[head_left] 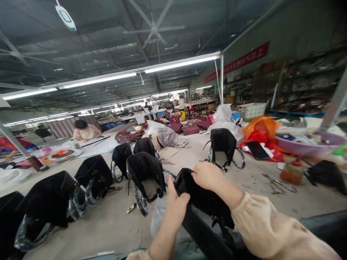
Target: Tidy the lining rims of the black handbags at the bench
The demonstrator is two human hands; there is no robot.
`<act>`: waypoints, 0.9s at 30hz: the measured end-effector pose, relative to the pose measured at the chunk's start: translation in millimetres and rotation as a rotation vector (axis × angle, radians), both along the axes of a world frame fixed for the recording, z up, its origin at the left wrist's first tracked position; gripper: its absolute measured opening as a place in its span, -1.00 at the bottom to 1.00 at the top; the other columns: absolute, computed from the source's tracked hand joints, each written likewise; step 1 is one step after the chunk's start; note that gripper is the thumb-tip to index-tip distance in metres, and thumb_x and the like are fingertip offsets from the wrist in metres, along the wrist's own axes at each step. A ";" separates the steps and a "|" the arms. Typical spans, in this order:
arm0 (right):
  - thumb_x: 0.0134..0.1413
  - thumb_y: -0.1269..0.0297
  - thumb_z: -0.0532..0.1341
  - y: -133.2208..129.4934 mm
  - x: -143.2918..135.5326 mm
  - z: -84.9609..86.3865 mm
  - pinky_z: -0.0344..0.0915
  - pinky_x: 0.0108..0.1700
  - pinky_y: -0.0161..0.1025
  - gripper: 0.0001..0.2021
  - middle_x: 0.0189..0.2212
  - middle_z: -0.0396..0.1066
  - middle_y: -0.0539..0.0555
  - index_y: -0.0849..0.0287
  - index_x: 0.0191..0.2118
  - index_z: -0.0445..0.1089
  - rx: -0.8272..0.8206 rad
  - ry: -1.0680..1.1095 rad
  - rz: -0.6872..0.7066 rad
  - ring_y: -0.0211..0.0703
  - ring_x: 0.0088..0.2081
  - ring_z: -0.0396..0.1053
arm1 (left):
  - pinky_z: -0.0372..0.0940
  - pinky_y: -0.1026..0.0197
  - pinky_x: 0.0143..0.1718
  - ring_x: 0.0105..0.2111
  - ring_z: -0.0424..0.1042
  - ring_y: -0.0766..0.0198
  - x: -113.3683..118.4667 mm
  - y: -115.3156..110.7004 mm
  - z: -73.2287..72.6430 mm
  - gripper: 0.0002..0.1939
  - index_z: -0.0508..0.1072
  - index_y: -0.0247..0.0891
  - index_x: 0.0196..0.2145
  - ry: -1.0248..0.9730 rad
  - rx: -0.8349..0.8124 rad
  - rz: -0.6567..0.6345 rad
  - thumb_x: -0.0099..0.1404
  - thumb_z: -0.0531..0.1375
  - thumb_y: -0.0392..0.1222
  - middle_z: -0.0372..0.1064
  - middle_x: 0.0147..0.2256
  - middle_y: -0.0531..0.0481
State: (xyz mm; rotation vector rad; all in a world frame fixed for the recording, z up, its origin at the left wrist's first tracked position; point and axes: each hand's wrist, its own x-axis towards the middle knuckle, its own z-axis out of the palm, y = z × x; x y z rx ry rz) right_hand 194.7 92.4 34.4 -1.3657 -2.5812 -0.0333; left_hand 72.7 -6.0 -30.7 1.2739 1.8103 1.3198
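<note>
A black handbag (202,220) lies tilted at the table's near edge, between my two hands. My left hand (176,202) grips its left rim, thumb on the inner side and fingers outside. Over the far rim, my right hand (207,176) is closed on the bag's upper edge; its fingertips are partly hidden. A strap with small metal fittings hangs at the bag's lower right. Just left of it, another black bag (146,169) stands with plastic-wrapped handles and a loose strap. One more black bag (223,144) stands beyond my right hand.
Several black bags, one of them here (46,198), line the table's left side. To the right lie scissors (279,184), a glue bottle (292,171), a phone (257,150) and a purple basin (311,142). Dark red leather pieces (191,130) lie farther back. A co-worker (85,130) sits across the table.
</note>
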 end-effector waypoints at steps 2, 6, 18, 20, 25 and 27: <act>0.02 0.25 0.12 7.0 5.0 9.1 0.21 -0.34 -0.27 -0.74 -0.40 0.51 0.21 0.24 -0.39 0.53 -0.040 -0.031 0.041 -0.06 -0.30 0.44 | 0.33 0.25 -0.17 -0.10 0.42 0.19 -7.4 1.8 9.4 -0.09 -0.30 -0.30 0.30 0.020 -0.049 -0.031 0.08 0.10 -0.34 0.34 0.02 -0.14; -0.09 0.28 0.16 10.4 20.5 18.1 0.15 -0.44 -0.34 -0.80 -0.56 0.47 0.09 0.20 -0.50 0.53 -0.110 -0.042 0.114 -0.17 -0.44 0.40 | 0.30 0.30 -0.31 -0.27 0.44 0.28 -29.0 3.3 31.6 -0.04 -0.18 -0.25 0.29 0.031 -0.135 -0.181 -0.09 0.02 -0.48 0.42 -0.12 -0.05; 0.02 0.30 0.06 2.0 51.2 -21.2 -0.04 -0.48 -0.33 -0.72 -0.68 0.28 -0.05 0.19 -0.62 0.37 -0.093 0.257 0.146 -0.31 -0.56 0.16 | 0.17 0.00 0.03 -0.05 0.28 0.06 -17.5 20.5 55.7 -0.76 0.45 -0.20 -0.27 0.832 0.187 -0.194 0.04 0.29 -0.17 0.29 -0.08 -0.10; 0.04 0.30 0.06 5.5 55.7 -28.7 -0.05 -0.48 -0.33 -0.70 -0.70 0.23 -0.07 0.19 -0.65 0.32 -0.106 0.354 0.140 -0.31 -0.57 0.15 | 0.21 -0.01 -0.06 -0.14 0.29 0.05 -8.1 28.2 57.7 -0.74 0.47 -0.22 -0.34 0.966 0.200 -0.163 0.02 0.33 -0.08 0.32 -0.20 -0.09; 0.06 0.28 0.06 11.8 62.0 -40.1 -0.09 -0.50 -0.32 -0.69 -0.72 0.17 -0.09 0.18 -0.67 0.23 -0.168 0.466 0.123 -0.32 -0.59 0.11 | 0.21 0.00 -0.14 -0.22 0.27 0.08 9.1 48.3 61.1 -0.73 0.50 -0.21 -0.40 1.130 0.197 -0.159 0.01 0.33 0.01 0.32 -0.32 -0.06; 0.05 0.28 0.07 13.8 62.8 -40.0 -0.10 -0.50 -0.31 -0.70 -0.71 0.18 -0.09 0.17 -0.66 0.22 -0.179 0.452 0.139 -0.32 -0.59 0.10 | 0.20 0.01 -0.14 -0.22 0.27 0.10 12.5 54.9 62.4 -0.80 0.51 -0.19 -0.40 1.159 0.187 -0.172 0.04 0.32 -0.04 0.32 -0.31 -0.04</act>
